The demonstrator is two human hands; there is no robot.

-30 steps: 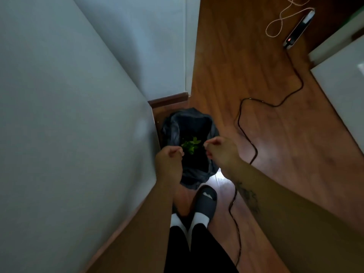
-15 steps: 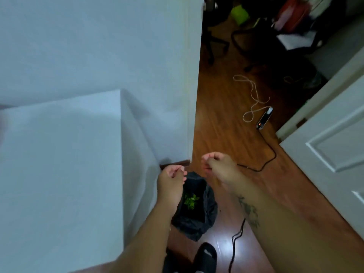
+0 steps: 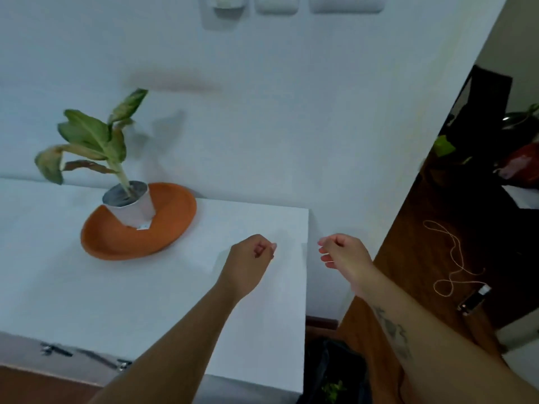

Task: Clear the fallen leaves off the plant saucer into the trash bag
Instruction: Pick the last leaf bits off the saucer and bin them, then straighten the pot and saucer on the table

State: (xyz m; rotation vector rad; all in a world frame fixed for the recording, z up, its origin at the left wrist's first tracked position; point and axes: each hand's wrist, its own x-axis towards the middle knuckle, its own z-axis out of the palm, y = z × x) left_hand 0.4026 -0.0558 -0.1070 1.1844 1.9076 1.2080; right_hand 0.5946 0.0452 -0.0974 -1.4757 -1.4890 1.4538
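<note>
An orange plant saucer (image 3: 163, 228) lies on the white cabinet top (image 3: 145, 301), with a white pot (image 3: 132, 209) holding a drooping green plant (image 3: 90, 138). I see no loose leaves on the saucer. The black trash bag (image 3: 329, 365) sits on the floor beside the cabinet at the bottom edge, with green leaves (image 3: 332, 387) inside. My left hand (image 3: 250, 258) hovers over the cabinet's right part, fingers curled shut, holding nothing visible. My right hand (image 3: 341, 255) hangs just past the cabinet's right edge, fingers loosely curled, also empty.
The white wall with switch plates (image 3: 288, 4) rises behind the cabinet. Right of it is brown wooden floor with a pale coiled cord (image 3: 449, 258) and a power strip (image 3: 474, 300). Dark furniture and clutter (image 3: 495, 141) fill the far right.
My view has swung up from the trash bag on the floor to the cabinet top and saucer. Both hands rose from over the bag to cabinet height, still curled.
</note>
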